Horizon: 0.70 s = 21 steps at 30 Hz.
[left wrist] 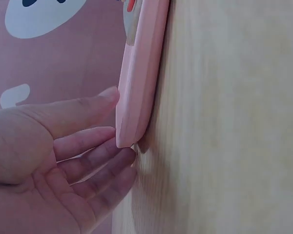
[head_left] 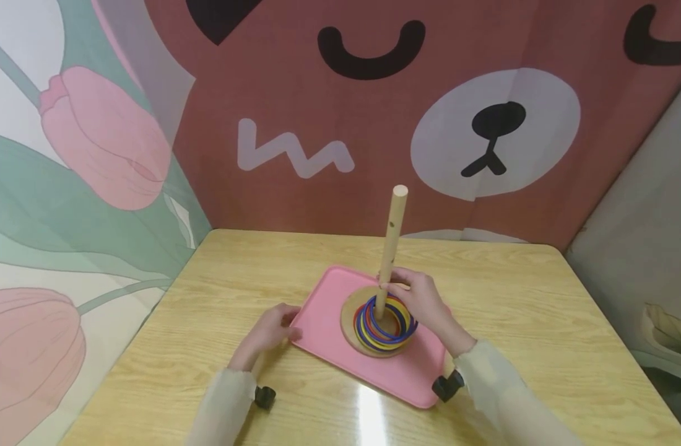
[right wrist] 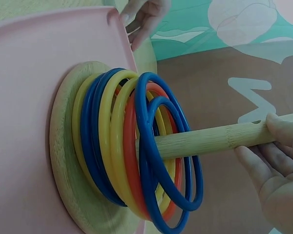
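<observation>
A pink tray [head_left: 318,316] lies on the table, and on it stands a ring-toss stand: a round wooden base [head_left: 348,322] with a tall wooden pole [head_left: 393,232]. Blue, yellow and red rings [right wrist: 118,146] are stacked loosely around the pole's foot, the top blue ones tilted. My right hand [head_left: 421,300] pinches the pole between thumb and fingers just above the rings. At the tray's left end, my left hand [head_left: 270,328] grips the edge; in the left wrist view its thumb [left wrist: 100,100] is on the rim and the other fingers are at the lower edge.
The wooden table [head_left: 234,272] reaches to a wall hanging [head_left: 296,204] with a bear's face. A flower-print cloth [head_left: 112,235] hangs along the left side. Beyond the table's right edge is a pale object [head_left: 666,328] with a brownish inside.
</observation>
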Each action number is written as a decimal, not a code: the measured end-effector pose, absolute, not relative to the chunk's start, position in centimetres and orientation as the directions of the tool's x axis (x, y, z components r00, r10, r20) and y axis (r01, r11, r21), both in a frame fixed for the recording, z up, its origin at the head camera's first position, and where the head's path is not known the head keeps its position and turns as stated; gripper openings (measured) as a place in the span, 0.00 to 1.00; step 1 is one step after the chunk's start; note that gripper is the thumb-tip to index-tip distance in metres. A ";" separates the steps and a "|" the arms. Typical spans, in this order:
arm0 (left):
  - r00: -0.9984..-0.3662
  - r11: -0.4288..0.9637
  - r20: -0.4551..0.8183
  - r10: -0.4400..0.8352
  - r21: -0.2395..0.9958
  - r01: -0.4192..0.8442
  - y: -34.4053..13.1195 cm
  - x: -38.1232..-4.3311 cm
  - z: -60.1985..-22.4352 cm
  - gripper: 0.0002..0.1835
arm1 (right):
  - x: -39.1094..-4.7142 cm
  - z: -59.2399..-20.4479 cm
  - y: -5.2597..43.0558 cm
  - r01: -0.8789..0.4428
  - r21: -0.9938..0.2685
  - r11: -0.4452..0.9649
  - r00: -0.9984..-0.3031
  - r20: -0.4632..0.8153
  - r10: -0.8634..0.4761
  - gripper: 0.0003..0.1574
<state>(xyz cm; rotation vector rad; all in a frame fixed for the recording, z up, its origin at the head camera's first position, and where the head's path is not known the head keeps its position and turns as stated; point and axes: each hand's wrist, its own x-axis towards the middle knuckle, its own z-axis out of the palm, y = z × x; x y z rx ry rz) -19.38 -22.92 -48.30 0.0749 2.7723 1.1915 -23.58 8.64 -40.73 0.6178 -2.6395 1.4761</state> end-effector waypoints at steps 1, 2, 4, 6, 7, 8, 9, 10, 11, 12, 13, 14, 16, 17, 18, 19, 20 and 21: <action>-0.991 0.688 -0.094 0.096 0.725 -0.001 -22.9 -19.6 -48.2 0.24 | -23.6 -40.7 8.6 -0.366 -0.806 0.465 -0.919 0.235 -0.317 0.15; -0.991 0.688 -0.096 0.098 0.726 -0.002 -23.0 -19.7 -48.2 0.22 | -23.5 -40.7 8.6 -0.363 -0.808 0.464 -0.920 0.231 -0.318 0.16; -0.990 0.686 -0.101 0.099 0.728 -0.006 -23.0 -20.0 -48.1 0.21 | -23.5 -40.7 8.6 -0.355 -0.813 0.462 -0.921 0.221 -0.319 0.16; -0.990 0.684 -0.107 0.089 0.729 -0.017 -23.1 -20.2 -48.1 0.20 | -23.5 -40.7 8.5 -0.352 -0.816 0.458 -0.921 0.216 -0.324 0.16; -0.990 0.681 -0.112 0.084 0.732 -0.025 -23.1 -20.3 -48.1 0.20 | -23.5 -40.7 8.5 -0.352 -0.817 0.456 -0.921 0.216 -0.325 0.16; -0.991 0.681 -0.111 0.080 0.732 -0.028 -23.2 -20.4 -48.2 0.19 | -23.5 -40.6 8.5 -0.352 -0.818 0.455 -0.921 0.215 -0.325 0.16; -0.991 0.680 -0.109 0.072 0.733 -0.032 -23.2 -20.4 -48.3 0.19 | -23.4 -40.6 8.5 -0.353 -0.817 0.456 -0.920 0.216 -0.326 0.16; -0.992 0.682 -0.105 0.064 0.730 -0.033 -23.2 -20.5 -48.4 0.18 | -23.4 -40.6 8.5 -0.355 -0.815 0.459 -0.920 0.217 -0.326 0.16; -0.993 0.682 -0.101 0.056 0.731 -0.036 -23.2 -20.5 -48.4 0.17 | -23.4 -40.5 8.5 -0.356 -0.814 0.460 -0.920 0.218 -0.326 0.16; -0.994 0.680 -0.100 0.047 0.732 -0.041 -23.2 -20.5 -48.5 0.17 | -23.4 -40.5 8.5 -0.357 -0.810 0.464 -0.920 0.220 -0.324 0.15; -0.995 0.683 -0.093 0.039 0.729 -0.041 -23.2 -20.6 -48.5 0.16 | -23.4 -40.5 8.6 -0.359 -0.808 0.468 -0.920 0.222 -0.323 0.15; -0.996 0.687 -0.082 0.034 0.726 -0.036 -23.2 -20.6 -48.6 0.15 | -23.4 -40.4 8.6 -0.360 -0.804 0.473 -0.920 0.223 -0.322 0.15; -0.997 0.684 -0.078 0.020 0.728 -0.043 -23.1 -20.6 -48.6 0.14 | -23.5 -40.4 8.6 -0.366 -0.800 0.476 -0.919 0.228 -0.323 0.15; -0.997 0.683 -0.075 0.010 0.729 -0.048 -23.1 -20.5 -48.6 0.14 | -23.5 -40.4 8.6 -0.369 -0.799 0.476 -0.918 0.231 -0.324 0.15; -0.997 0.681 -0.076 0.000 0.730 -0.056 -23.1 -20.5 -48.5 0.13 | -23.6 -40.4 8.5 -0.371 -0.797 0.477 -0.917 0.232 -0.325 0.15; -0.997 0.680 -0.077 -0.012 0.730 -0.064 -23.1 -20.5 -48.5 0.13 | -23.6 -40.4 8.5 -0.373 -0.797 0.475 -0.915 0.232 -0.329 0.15; -0.997 0.680 -0.077 -0.023 0.730 -0.072 -23.0 -20.4 -48.5 0.12 | -23.6 -40.4 8.5 -0.375 -0.796 0.476 -0.914 0.232 -0.333 0.15; -0.995 0.670 -0.091 -0.045 0.736 -0.098 -23.0 -20.3 -48.5 0.12 | -23.7 -40.4 8.4 -0.378 -0.794 0.476 -0.913 0.232 -0.336 0.15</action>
